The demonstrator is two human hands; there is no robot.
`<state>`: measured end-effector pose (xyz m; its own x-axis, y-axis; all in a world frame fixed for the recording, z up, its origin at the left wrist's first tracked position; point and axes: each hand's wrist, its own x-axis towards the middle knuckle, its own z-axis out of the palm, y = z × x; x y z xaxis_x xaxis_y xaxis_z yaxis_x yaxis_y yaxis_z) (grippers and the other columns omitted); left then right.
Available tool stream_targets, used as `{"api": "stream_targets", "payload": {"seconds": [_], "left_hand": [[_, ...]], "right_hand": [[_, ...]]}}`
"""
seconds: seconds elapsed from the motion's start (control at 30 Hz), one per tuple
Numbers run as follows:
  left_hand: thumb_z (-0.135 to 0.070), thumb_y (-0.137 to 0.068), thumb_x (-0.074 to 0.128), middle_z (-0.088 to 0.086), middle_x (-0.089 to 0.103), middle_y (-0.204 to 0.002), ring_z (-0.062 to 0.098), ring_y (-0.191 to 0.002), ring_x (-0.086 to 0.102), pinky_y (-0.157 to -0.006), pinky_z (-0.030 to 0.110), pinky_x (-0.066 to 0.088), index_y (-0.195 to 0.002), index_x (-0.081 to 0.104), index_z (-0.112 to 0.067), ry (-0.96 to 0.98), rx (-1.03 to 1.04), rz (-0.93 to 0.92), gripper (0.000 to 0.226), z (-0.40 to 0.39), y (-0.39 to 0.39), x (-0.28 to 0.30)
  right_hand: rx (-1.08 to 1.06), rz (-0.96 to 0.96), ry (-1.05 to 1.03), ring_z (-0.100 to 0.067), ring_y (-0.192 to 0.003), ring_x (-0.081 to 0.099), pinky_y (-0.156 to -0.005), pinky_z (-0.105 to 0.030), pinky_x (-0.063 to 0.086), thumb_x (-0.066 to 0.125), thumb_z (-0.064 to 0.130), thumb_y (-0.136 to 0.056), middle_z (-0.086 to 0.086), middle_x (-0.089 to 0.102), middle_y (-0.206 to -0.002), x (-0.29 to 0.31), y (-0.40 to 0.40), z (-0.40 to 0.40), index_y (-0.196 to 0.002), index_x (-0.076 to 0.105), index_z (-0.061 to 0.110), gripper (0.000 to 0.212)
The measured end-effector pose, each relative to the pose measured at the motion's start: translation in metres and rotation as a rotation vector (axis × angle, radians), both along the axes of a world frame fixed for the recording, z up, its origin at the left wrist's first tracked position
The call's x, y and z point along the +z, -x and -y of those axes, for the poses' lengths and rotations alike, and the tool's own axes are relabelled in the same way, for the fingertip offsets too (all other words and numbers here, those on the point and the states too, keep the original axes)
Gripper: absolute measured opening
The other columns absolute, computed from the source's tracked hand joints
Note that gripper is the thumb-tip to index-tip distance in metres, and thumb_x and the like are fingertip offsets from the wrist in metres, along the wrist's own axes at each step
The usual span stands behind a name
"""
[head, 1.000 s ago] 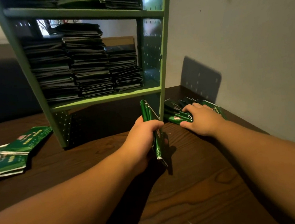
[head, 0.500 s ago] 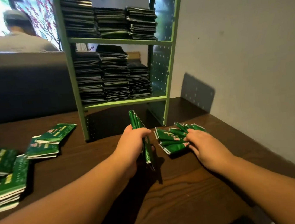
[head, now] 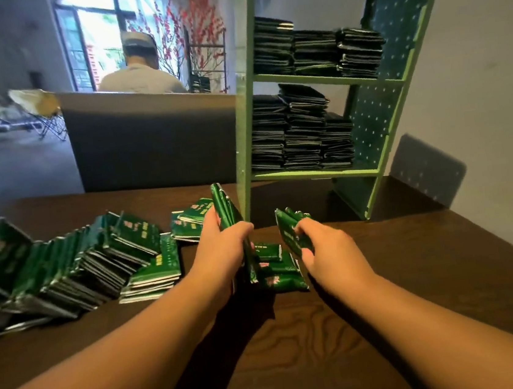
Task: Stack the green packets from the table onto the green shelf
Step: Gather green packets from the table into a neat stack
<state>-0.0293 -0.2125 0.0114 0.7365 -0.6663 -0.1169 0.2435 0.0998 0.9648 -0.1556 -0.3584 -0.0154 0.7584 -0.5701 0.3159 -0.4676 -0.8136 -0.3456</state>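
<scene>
The dark wooden table (head: pixel 296 333) meets the wall along its right edge, and the near stretch of it between the forearms is bare wood. The green shelf (head: pixel 244 138) stands at the far right corner, two of its tiers in view, each carrying three dark stacks of packets. The left hand (head: pixel 223 252) grips an upright bundle of green packets (head: pixel 226 207), fingers curled round it. The right hand (head: pixel 328 247) pinches a smaller bundle (head: pixel 290 232), tilted, just beside the first. Between the hands a few loose packets (head: pixel 282 274) lie flat. Toward the left edge a long slumped row of packets (head: pixel 65 264) crowds that side. Beyond the far edge stands a grey partition (head: pixel 146 139), with a seated person (head: pixel 140 70) behind it.
</scene>
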Motion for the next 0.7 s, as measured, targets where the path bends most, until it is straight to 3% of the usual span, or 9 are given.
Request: {"api": "stream_targets", "payload": {"seconds": [0.07,0.17,0.3,0.37,0.43,0.5,0.57,0.6,0.7], "left_hand": [[-0.010,-0.099,0.057,0.012,0.060,-0.107,0.025,-0.084,0.069,-0.052,0.032,0.056,-0.137,0.044,-0.024,-0.003,0.006,0.004,0.042,-0.006,-0.007,-0.002],[-0.012,-0.098,0.059,0.012,0.064,-0.106,0.024,-0.083,0.071,-0.059,0.035,0.058,-0.130,0.048,-0.024,0.030,-0.004,-0.039,0.036,-0.007,-0.010,-0.007],[-0.021,-0.096,0.066,0.008,0.073,-0.106,0.023,-0.089,0.075,-0.072,0.040,0.060,-0.125,0.056,-0.028,0.172,-0.040,-0.106,0.031,0.002,-0.009,-0.012],[-0.032,-0.094,0.069,0.008,0.074,-0.112,0.023,-0.098,0.075,-0.078,0.040,0.059,-0.127,0.057,-0.027,0.289,-0.066,-0.164,0.035,0.005,-0.010,-0.009],[-0.038,-0.084,0.078,0.013,0.073,-0.113,0.024,-0.096,0.075,-0.076,0.038,0.059,-0.127,0.057,-0.023,0.345,-0.047,-0.210,0.050,0.003,-0.019,-0.008],[-0.029,-0.079,0.082,0.021,0.072,-0.113,0.029,-0.093,0.074,-0.074,0.039,0.059,-0.129,0.056,-0.017,0.378,-0.045,-0.188,0.058,-0.002,-0.029,-0.010],[-0.015,-0.087,0.076,0.018,0.074,-0.112,0.032,-0.093,0.075,-0.075,0.043,0.060,-0.125,0.058,-0.019,0.383,-0.030,-0.151,0.042,-0.006,-0.039,-0.015],[-0.011,-0.090,0.072,0.015,0.075,-0.110,0.031,-0.093,0.075,-0.075,0.043,0.060,-0.122,0.059,-0.021,0.378,-0.017,-0.139,0.036,-0.009,-0.042,-0.017],[-0.013,-0.089,0.073,0.012,0.076,-0.109,0.031,-0.096,0.075,-0.079,0.046,0.061,-0.119,0.061,-0.024,0.351,-0.033,-0.110,0.034,-0.015,-0.046,-0.023]], "right_hand": [[-0.046,0.009,-0.007,-0.019,-0.091,0.062,-0.076,-0.034,0.052,0.059,0.013,-0.095,0.000,0.067,-0.107,-0.002,-0.003,-0.002,-0.118,0.055,0.027,0.027],[-0.070,0.109,0.014,-0.014,-0.081,0.057,-0.069,-0.029,0.044,0.059,0.012,-0.096,0.001,0.068,-0.109,0.004,-0.003,-0.009,-0.123,0.056,0.028,0.032],[0.104,0.383,0.134,-0.021,-0.101,0.068,-0.087,-0.031,0.053,0.069,0.003,-0.087,0.003,0.062,-0.137,0.018,-0.022,-0.046,-0.123,0.062,0.023,0.041],[0.212,0.443,0.118,-0.010,-0.116,0.064,-0.100,-0.025,0.051,0.073,0.003,-0.084,0.009,0.060,-0.138,0.021,-0.031,-0.066,-0.125,0.059,0.027,0.049],[0.309,0.513,-0.086,0.003,-0.119,0.060,-0.100,-0.016,0.048,0.074,0.010,-0.085,0.020,0.063,-0.128,0.023,-0.041,-0.079,-0.127,0.054,0.037,0.053],[0.378,0.671,-0.445,-0.002,-0.118,0.064,-0.099,-0.027,0.052,0.065,0.015,-0.091,0.017,0.070,-0.121,0.027,-0.053,-0.085,-0.124,0.055,0.040,0.043],[0.300,0.820,-0.689,-0.005,-0.114,0.067,-0.100,-0.041,0.055,0.056,0.006,-0.099,0.012,0.072,-0.118,0.030,-0.065,-0.081,-0.119,0.058,0.037,0.037],[0.228,0.836,-0.699,-0.002,-0.110,0.068,-0.097,-0.041,0.057,0.057,0.000,-0.098,0.014,0.071,-0.116,0.030,-0.071,-0.077,-0.117,0.059,0.036,0.041],[0.110,0.717,-0.803,0.006,-0.099,0.067,-0.068,-0.017,0.059,0.071,-0.001,-0.088,0.027,0.057,-0.107,0.024,-0.082,-0.060,-0.132,0.054,0.037,0.060]]}}
